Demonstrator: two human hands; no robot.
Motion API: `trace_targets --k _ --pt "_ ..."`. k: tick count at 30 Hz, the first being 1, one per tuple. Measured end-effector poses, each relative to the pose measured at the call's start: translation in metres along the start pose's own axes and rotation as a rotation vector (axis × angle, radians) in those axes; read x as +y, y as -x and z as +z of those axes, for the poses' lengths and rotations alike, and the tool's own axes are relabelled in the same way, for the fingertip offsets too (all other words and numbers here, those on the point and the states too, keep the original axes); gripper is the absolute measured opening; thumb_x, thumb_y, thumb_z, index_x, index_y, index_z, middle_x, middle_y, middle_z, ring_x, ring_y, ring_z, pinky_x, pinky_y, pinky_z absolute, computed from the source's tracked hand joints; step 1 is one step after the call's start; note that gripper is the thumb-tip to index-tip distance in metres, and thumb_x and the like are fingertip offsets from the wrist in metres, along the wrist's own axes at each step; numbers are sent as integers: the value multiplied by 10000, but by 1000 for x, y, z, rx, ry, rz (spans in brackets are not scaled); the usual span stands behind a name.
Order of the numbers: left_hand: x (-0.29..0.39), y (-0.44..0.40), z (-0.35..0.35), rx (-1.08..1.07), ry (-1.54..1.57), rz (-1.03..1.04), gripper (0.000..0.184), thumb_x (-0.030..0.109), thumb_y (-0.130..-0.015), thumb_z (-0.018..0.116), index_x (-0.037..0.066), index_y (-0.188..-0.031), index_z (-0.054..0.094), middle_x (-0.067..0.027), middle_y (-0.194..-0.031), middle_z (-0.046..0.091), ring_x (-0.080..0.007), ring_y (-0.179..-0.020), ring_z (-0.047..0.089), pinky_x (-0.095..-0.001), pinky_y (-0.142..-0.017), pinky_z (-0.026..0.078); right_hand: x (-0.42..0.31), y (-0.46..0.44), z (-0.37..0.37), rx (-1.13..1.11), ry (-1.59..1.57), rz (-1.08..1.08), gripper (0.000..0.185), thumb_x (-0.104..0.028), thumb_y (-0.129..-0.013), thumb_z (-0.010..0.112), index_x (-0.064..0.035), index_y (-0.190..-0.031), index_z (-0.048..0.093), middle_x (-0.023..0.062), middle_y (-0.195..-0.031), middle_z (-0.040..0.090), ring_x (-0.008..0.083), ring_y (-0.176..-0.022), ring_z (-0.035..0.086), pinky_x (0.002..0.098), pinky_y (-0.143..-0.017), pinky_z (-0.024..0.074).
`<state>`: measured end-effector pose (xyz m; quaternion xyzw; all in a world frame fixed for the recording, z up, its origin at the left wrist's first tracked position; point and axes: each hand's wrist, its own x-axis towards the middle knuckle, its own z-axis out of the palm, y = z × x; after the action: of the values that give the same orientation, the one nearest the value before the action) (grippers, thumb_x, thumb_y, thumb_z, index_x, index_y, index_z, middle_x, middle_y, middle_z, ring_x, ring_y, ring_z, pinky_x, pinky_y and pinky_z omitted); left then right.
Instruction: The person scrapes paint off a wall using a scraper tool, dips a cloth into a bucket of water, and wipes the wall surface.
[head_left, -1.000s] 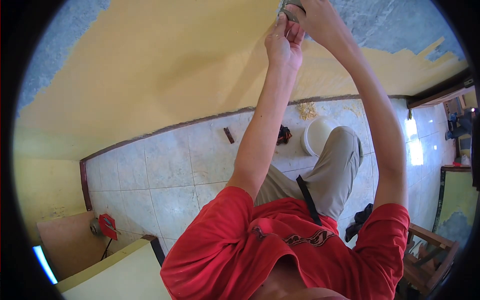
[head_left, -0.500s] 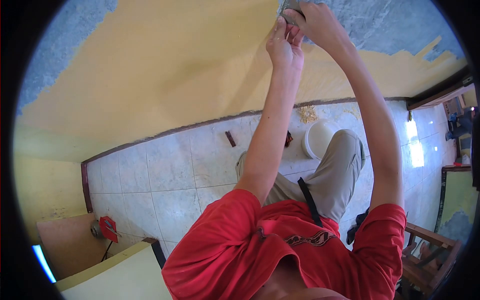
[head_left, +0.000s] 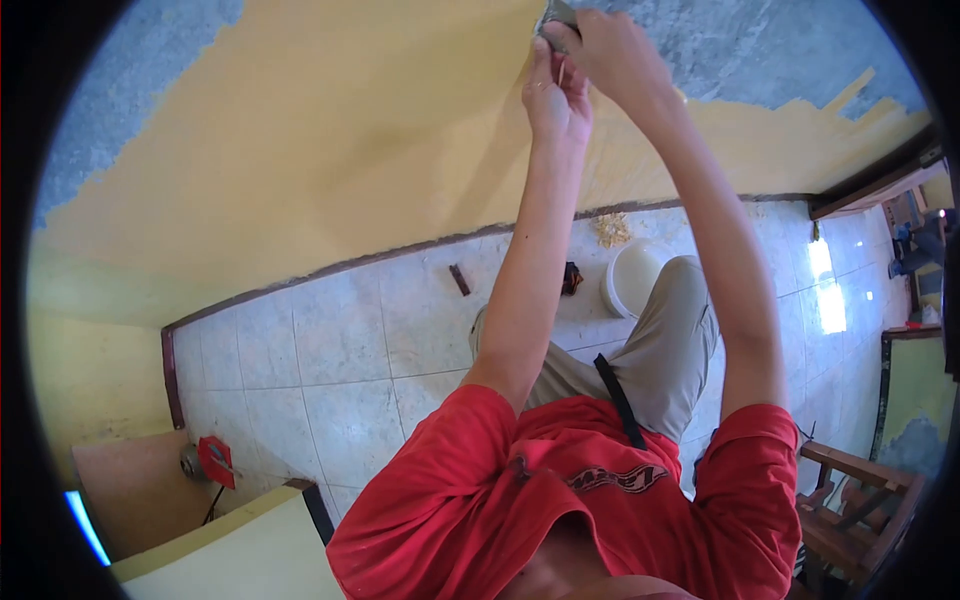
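Observation:
High on the wall (head_left: 390, 130), at the top of the view, my right hand (head_left: 622, 60) grips a flat grey scraper (head_left: 556, 16) laid against the edge of the yellow paint. Just below it my left hand (head_left: 556, 105) is raised, thumb up and fingers curled in by the scraper's lower end. What those fingers pinch, if anything, is hidden. Yellow paint covers the wall left of the tool, and a bare blue-grey patch (head_left: 740, 50) shows to the right with a ragged border.
On the tiled floor (head_left: 340, 340) stand a white bucket (head_left: 625, 280), a pile of yellow scrapings (head_left: 612, 230), a small dark strip (head_left: 459, 279) and a dark object (head_left: 571, 278). A wooden frame (head_left: 860, 500) is at lower right. A person (head_left: 920, 245) is at far right.
Both hands and the scraper have shifted a little left and slightly down along the paint edge. The grip of the right hand looks the same.

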<state>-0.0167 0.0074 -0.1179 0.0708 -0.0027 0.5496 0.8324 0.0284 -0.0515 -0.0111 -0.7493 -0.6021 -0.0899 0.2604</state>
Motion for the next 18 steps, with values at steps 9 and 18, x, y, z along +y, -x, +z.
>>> trace_targets --k 9,18 --pt "62 100 -165 41 -802 -434 335 295 -902 659 33 -1102 602 -94 -955 658 -177 -783 648 -297 -673 537 83 156 124 -572 -937 483 234 -90 -896 503 -53 -1122 451 29 -668 496 141 -497 529 310 -438 456" --pt "131 291 -336 301 -1223 -118 250 208 -988 514 0 -1053 634 -68 -807 651 -124 -664 631 -251 -598 522 91 279 252 -796 -419 272 497 -140 -801 530 74 -1239 432 339 -1065 613 451 -1001 617 467 -901 485"
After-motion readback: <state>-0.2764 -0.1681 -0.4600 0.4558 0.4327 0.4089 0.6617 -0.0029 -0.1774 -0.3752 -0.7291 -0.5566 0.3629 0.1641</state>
